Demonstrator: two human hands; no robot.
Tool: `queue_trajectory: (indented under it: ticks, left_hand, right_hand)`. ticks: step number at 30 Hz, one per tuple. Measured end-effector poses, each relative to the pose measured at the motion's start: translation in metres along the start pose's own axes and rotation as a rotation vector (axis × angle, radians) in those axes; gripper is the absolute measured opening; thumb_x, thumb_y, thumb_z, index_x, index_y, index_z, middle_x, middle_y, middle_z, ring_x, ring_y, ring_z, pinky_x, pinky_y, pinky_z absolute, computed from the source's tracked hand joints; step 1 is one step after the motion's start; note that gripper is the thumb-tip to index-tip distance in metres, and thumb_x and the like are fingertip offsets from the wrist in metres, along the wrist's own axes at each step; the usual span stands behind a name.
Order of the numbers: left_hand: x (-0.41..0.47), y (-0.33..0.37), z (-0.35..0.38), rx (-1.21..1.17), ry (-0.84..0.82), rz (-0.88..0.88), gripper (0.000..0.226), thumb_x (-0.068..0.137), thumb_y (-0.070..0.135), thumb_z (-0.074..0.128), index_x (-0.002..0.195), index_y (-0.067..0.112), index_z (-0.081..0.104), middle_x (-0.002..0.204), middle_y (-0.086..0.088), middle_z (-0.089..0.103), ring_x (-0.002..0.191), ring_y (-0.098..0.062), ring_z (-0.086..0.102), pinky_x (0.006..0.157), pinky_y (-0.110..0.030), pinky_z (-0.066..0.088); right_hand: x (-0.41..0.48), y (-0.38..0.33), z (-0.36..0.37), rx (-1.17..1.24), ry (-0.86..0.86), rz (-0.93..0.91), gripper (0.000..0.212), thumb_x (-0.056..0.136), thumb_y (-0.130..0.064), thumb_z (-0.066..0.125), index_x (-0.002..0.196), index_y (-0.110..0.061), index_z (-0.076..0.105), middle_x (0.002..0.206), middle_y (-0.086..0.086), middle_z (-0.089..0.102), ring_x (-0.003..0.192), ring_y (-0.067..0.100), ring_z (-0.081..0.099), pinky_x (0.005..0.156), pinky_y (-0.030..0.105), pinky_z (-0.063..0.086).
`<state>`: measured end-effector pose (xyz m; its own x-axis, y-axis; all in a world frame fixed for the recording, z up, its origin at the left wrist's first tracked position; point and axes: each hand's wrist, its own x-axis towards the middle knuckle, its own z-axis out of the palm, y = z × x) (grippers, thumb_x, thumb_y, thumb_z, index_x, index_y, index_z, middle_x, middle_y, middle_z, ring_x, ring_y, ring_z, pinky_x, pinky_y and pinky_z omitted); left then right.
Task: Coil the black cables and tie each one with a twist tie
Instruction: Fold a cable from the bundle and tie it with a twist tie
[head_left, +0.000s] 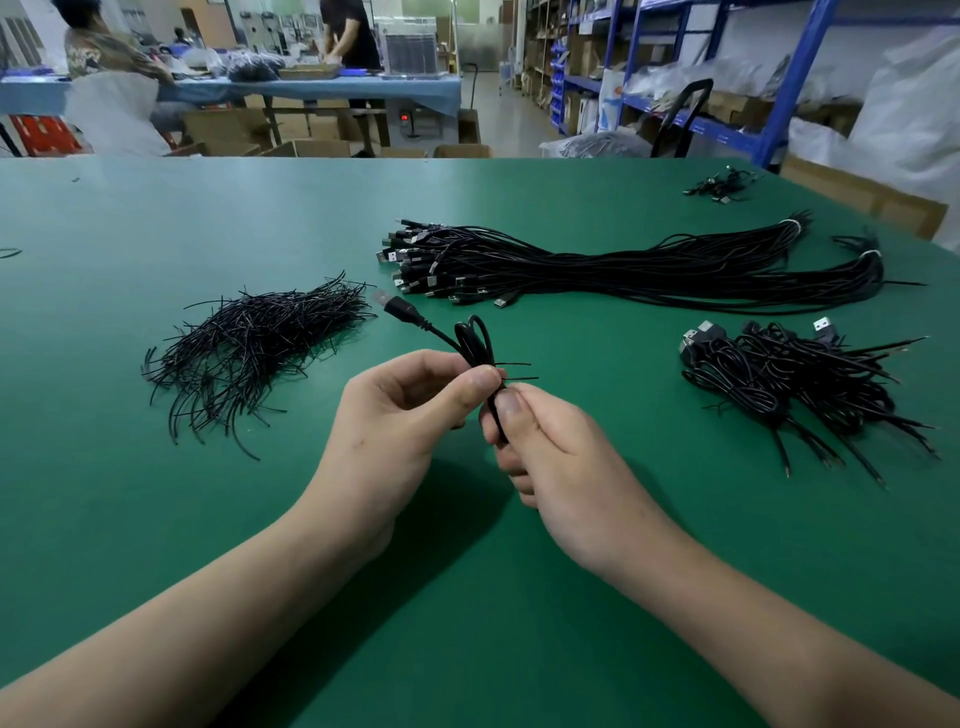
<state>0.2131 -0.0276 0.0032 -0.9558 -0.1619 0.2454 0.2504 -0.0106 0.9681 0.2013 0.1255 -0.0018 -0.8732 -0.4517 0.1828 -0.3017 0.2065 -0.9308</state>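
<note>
Black, thin and light, the coiled cable (470, 343) is held over the middle of the green table (467, 597), pinched at its waist between thumb and fingers of the left hand (400, 410) while the right hand (550, 447) pinches it just below, by the twist tie (519, 371) whose two ends poke rightward. It looks springy and ready to uncoil, so the waist seems the place to hold; the tie should bend easily.

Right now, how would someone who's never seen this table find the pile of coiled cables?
Start at the green table. On its right side, nearer than the long straight bundle, lies the coiled pile. Its cables are looped into short hanks, unlike the thin loose ties on the left.
</note>
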Motion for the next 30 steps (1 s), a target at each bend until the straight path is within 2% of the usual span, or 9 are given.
queue_trajectory:
  ticks: [3,8,12,14,18,21,24,27,30]
  left_hand:
    - [-0.001,0.002,0.0,-0.016,-0.022,-0.02,0.042,0.072,0.042,0.077,0.092,0.006,0.078,0.072,-0.005,0.07,0.076,-0.026,0.062,0.086,-0.053,0.052]
    - [-0.003,0.003,0.001,0.026,-0.054,-0.012,0.03,0.073,0.039,0.075,0.092,0.017,0.082,0.086,-0.001,0.078,0.079,-0.007,0.066,0.078,-0.021,0.054]
    - [-0.004,0.005,0.002,0.037,-0.108,0.027,0.021,0.079,0.033,0.074,0.095,0.022,0.083,0.092,0.0,0.079,0.081,-0.001,0.069,0.075,-0.013,0.05]
    - [-0.004,0.006,0.002,0.071,-0.108,0.041,0.021,0.08,0.034,0.075,0.097,0.023,0.082,0.092,0.0,0.079,0.084,-0.004,0.07,0.08,-0.019,0.052]
    - [-0.005,0.006,0.0,0.154,-0.098,0.041,0.021,0.082,0.038,0.077,0.099,0.027,0.081,0.099,0.001,0.079,0.093,-0.029,0.072,0.096,-0.057,0.053]
    - [-0.007,0.008,0.001,0.179,-0.095,0.084,0.022,0.083,0.042,0.071,0.098,0.029,0.081,0.097,-0.001,0.079,0.081,-0.032,0.064,0.088,-0.068,0.049]
    - [-0.006,0.008,0.001,0.18,-0.09,0.109,0.017,0.089,0.033,0.068,0.095,0.023,0.081,0.082,0.001,0.077,0.071,-0.044,0.063,0.078,-0.063,0.053]
    - [-0.004,0.007,0.001,0.177,-0.09,0.135,0.017,0.091,0.029,0.065,0.092,0.019,0.08,0.069,-0.001,0.069,0.06,-0.023,0.057,0.064,-0.049,0.05]
    - [-0.003,0.007,-0.001,0.154,-0.089,0.128,0.018,0.094,0.025,0.065,0.09,0.015,0.079,0.071,0.003,0.069,0.066,-0.017,0.058,0.063,-0.037,0.049]
  right_hand:
    - [-0.001,0.0,0.001,-0.019,-0.036,-0.024,0.035,0.109,-0.038,0.033,0.08,-0.026,0.049,0.055,-0.018,0.04,0.05,0.002,0.035,0.055,0.024,0.028]
    - [0.002,0.003,-0.001,-0.016,-0.018,0.012,0.036,0.109,-0.038,0.034,0.076,-0.03,0.047,0.055,-0.017,0.039,0.05,0.003,0.031,0.053,0.028,0.027]
    - [0.004,0.003,-0.003,0.001,-0.032,0.013,0.035,0.103,-0.047,0.033,0.073,-0.034,0.046,0.054,-0.017,0.039,0.047,0.002,0.032,0.052,0.025,0.026]
    - [0.005,0.003,-0.005,-0.018,-0.055,0.021,0.036,0.103,-0.049,0.032,0.072,-0.035,0.045,0.053,-0.02,0.04,0.046,0.002,0.033,0.052,0.025,0.026]
    - [0.004,0.004,-0.007,-0.023,-0.101,0.053,0.041,0.108,-0.045,0.032,0.07,-0.037,0.045,0.052,-0.02,0.039,0.047,0.003,0.03,0.051,0.029,0.026]
    - [0.003,0.001,-0.007,0.023,-0.123,0.032,0.041,0.108,-0.047,0.032,0.069,-0.037,0.045,0.054,-0.017,0.037,0.048,0.003,0.027,0.049,0.025,0.025]
    - [0.003,-0.001,-0.004,0.077,-0.132,0.025,0.043,0.108,-0.043,0.034,0.068,-0.038,0.046,0.057,-0.016,0.036,0.049,0.003,0.028,0.047,0.02,0.026]
    - [0.002,-0.002,-0.006,0.129,-0.153,0.028,0.038,0.109,-0.038,0.037,0.076,-0.028,0.053,0.06,-0.013,0.04,0.051,0.003,0.034,0.048,0.017,0.03]
    - [0.002,-0.005,-0.014,-0.006,-0.118,-0.015,0.03,0.104,-0.041,0.044,0.09,-0.025,0.065,0.065,-0.009,0.056,0.055,0.005,0.051,0.052,0.019,0.042]
